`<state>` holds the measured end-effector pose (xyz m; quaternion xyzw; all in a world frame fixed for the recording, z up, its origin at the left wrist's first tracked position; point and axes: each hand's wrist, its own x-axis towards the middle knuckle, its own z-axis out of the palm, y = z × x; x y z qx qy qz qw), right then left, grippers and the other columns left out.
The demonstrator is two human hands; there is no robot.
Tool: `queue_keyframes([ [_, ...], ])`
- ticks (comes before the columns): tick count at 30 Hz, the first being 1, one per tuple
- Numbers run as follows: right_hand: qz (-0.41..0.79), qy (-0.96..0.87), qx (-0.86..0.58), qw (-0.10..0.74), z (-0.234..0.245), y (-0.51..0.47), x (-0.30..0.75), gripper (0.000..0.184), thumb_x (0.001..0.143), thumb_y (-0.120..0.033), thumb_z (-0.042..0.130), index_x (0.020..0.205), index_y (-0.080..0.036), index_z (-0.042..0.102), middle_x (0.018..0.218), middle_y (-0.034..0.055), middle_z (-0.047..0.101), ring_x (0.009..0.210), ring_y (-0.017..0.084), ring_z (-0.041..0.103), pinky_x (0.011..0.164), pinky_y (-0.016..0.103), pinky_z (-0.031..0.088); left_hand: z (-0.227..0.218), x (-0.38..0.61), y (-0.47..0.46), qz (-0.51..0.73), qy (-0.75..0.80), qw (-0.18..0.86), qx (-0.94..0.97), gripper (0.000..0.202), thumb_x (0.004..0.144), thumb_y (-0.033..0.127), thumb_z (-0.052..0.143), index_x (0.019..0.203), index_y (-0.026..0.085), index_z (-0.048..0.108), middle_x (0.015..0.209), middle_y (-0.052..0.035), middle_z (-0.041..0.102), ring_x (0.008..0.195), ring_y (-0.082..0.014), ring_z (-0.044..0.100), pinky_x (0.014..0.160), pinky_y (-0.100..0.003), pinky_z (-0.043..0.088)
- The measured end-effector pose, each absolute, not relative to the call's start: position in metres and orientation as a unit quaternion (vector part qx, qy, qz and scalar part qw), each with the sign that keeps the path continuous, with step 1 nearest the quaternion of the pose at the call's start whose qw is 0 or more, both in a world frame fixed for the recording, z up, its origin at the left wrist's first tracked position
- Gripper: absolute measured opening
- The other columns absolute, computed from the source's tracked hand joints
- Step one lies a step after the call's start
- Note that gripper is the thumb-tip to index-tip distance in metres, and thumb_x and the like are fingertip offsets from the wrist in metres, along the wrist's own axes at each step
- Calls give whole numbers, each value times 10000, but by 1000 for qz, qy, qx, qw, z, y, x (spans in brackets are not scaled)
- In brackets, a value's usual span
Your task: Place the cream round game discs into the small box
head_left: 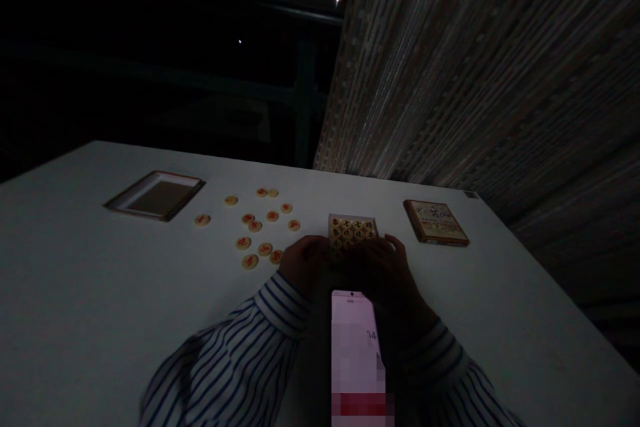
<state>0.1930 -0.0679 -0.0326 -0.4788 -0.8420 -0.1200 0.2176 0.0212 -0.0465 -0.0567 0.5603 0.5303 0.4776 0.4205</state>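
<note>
My left hand (pixel 305 260) and my right hand (pixel 387 267) rest close together on a white table (pixel 100 293), at the near edge of a small tray (pixel 353 230) packed with round wooden game discs. The scene is dark and both hands show only as dim shapes; their fingers curl at the tray, and whether they pinch a disc is hidden. Several loose round discs with red marks (pixel 255 225) lie scattered just left of the left hand. Both sleeves are white with blue stripes.
A lit phone screen (pixel 356 353) stands in the foreground between my forearms. An empty box half (pixel 156 195) lies at the back left. A printed box lid (pixel 435 221) lies at the right. A slatted wall (pixel 475 67) rises behind the table on the right.
</note>
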Motion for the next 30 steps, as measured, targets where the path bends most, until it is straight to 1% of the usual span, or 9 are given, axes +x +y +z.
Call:
queue_keyframes([
  [4,-146,-823,-472,279,-31,-67,197,123,791,-184,502,814,-197,622,813,21,663,819,170,540,904,404,272,-57,20,-46,485,522,425,557,217,753,331,518,796,157,642,718,-38,689,651,-146,636,598,-260,521],
  [8,-153,-797,-484,326,-31,-65,207,117,779,-209,493,800,-181,605,721,29,640,735,162,541,818,368,341,-53,21,-48,487,522,429,553,229,747,345,529,795,155,646,721,-41,692,654,-150,639,599,-258,518],
  [11,-153,-786,-494,338,-31,-65,212,114,764,-210,488,778,-178,596,681,29,620,690,166,527,742,352,363,-53,21,-49,495,526,421,549,230,742,350,534,781,153,648,706,-40,691,643,-149,639,591,-253,515],
  [15,-153,-762,-513,363,-32,-67,213,112,762,-195,485,750,-170,593,653,33,603,669,172,528,699,347,374,-54,21,-50,490,528,412,559,213,734,329,541,776,149,650,696,-40,690,637,-147,635,586,-250,511],
  [20,-151,-756,-514,376,-34,-67,218,116,765,-204,492,785,-169,602,678,35,613,686,182,547,694,351,380,-53,22,-51,492,538,399,556,233,740,347,533,772,151,654,662,-34,681,609,-142,621,555,-241,494],
  [25,-162,-745,-517,389,-36,-67,221,141,784,-204,474,764,-165,608,660,32,615,670,175,550,693,340,376,-55,23,-52,487,547,360,578,254,744,361,523,770,147,658,610,-27,659,567,-138,599,530,-240,477],
  [30,-153,-748,-516,389,-36,-68,219,180,782,-215,461,773,-157,631,664,44,630,666,177,550,692,329,369,-61,25,-54,488,525,345,606,250,762,352,510,790,147,650,669,-41,667,615,-144,607,579,-255,491],
])
